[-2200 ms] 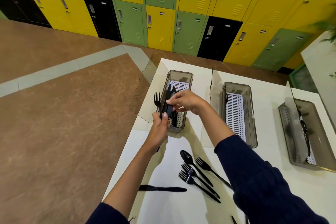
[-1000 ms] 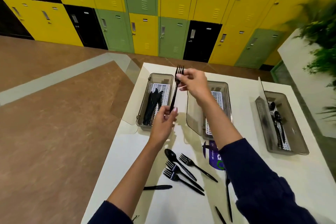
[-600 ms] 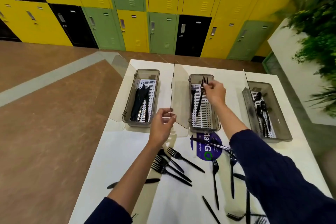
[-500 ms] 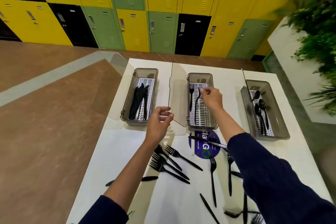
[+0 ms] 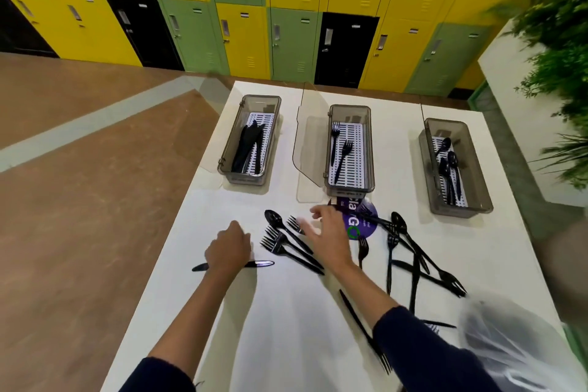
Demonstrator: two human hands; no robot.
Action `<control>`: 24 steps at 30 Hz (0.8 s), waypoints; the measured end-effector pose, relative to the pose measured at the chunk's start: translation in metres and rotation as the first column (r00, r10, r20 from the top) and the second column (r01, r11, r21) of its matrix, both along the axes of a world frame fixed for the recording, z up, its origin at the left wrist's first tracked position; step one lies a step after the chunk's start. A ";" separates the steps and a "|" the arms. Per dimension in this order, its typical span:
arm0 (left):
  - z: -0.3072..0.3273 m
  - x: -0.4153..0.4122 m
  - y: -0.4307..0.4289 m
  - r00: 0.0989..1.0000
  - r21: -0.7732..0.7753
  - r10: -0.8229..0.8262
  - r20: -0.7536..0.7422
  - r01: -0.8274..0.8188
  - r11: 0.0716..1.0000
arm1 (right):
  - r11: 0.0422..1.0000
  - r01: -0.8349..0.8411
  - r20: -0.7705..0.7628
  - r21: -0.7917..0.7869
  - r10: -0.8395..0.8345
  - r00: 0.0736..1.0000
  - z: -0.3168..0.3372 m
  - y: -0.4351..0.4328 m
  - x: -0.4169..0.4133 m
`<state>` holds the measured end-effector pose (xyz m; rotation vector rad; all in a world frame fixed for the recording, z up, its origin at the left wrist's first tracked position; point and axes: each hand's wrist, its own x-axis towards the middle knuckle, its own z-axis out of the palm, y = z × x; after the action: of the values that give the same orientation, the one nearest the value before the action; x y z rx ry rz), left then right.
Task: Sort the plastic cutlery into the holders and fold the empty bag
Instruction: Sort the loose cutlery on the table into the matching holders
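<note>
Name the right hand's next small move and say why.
Probably lower the right hand and pinch a loose fork beside its spread fingers: it holds nothing, and the middle holder already contains two forks.

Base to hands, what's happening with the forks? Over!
Left hand over the knife, grip unclear. Right hand open above loose forks. Two forks in middle holder. Spoon lies among them.

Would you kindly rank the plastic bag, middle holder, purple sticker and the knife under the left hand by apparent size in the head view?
1. plastic bag, nearest the camera and cropped.
2. middle holder.
3. purple sticker and knife: unsure, both partly hidden.
</note>
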<state>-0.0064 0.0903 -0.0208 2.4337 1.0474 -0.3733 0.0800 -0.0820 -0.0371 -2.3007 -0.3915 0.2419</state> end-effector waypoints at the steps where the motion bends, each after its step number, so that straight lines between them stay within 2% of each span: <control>1: -0.001 -0.006 -0.002 0.995 0.065 -0.044 -0.089 0.049 0.997 | 0.992 -0.064 -0.059 -0.113 0.058 0.997 -0.008 0.001 -0.005; 4: -0.006 -0.024 -0.006 0.970 0.079 -0.071 -0.233 0.092 0.993 | 0.914 -0.203 -0.164 -0.352 0.153 0.975 -0.015 0.011 -0.019; 7: -0.011 -0.034 -0.009 0.972 0.068 -0.064 -0.226 0.081 0.994 | 0.889 -0.191 -0.108 -0.415 0.160 0.981 -0.016 0.022 -0.026; 13: -0.018 -0.044 -0.018 0.988 0.034 0.001 -0.154 0.004 0.999 | 0.916 -0.165 -0.161 -0.365 0.112 0.981 -0.021 0.023 -0.041; 16: -0.024 -0.046 -0.024 0.998 0.015 0.017 -0.067 -0.016 1.000 | 0.934 -0.134 -0.204 -0.332 0.068 0.977 -0.021 0.019 -0.049; 20: -0.032 -0.045 -0.030 0.991 -0.103 0.130 0.032 -0.126 0.987 | 0.928 -0.153 -0.256 -0.339 0.065 0.964 -0.021 0.015 -0.056; 22: -0.034 -0.041 -0.034 0.990 -0.102 0.141 0.030 -0.138 0.985 | 0.949 -0.145 -0.320 -0.280 0.050 0.946 -0.021 0.012 -0.057; 24: -0.036 -0.039 -0.038 0.997 -0.046 0.058 -0.041 -0.060 0.997 | 0.975 -0.121 -0.388 -0.188 0.039 0.921 -0.021 0.007 -0.061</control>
<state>-0.0459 0.0518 -0.0571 2.3572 1.1124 -0.4232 0.0192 -0.0747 -0.0577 -2.3698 -0.2688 0.7949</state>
